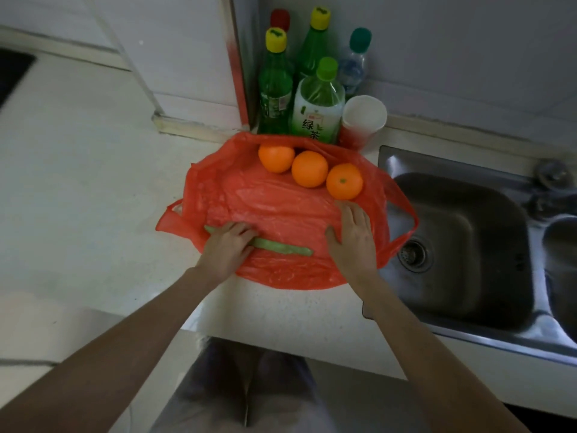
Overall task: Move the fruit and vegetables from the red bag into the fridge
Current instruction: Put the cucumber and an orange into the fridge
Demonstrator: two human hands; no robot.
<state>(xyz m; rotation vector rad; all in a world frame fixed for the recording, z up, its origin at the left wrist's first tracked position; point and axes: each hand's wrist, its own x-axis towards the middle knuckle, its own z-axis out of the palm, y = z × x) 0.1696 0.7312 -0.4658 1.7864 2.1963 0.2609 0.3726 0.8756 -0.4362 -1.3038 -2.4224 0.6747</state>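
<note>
Your crumpled red plastic bag (281, 210) lies spread flat on the pale speckled counter (93, 195), just left of the stainless steel sink (462, 245). Three round oranges (309, 169) sit in a row on the far part of the bag, touching one another; the rightmost one shows its green stem end. A long flat green bean pod (281, 246) lies across the near part of the bag.

Your left hand (226, 250) rests palm down on the left part of the bean pod, fingers curled over it and gripping it, so one end of the pod pokes out to the left of the hand and the rest runs out to the right. Your right hand (351, 239) lies flat and released on the bag, fingers stretched toward the rightmost orange, just short of it, holding nothing.

Behind the bag, against the wall corner, stands a cluster of plastic bottles (317, 101), green ones with yellow and green caps and a clear one with a teal cap, and beside them a white paper cup (363, 115).
</note>
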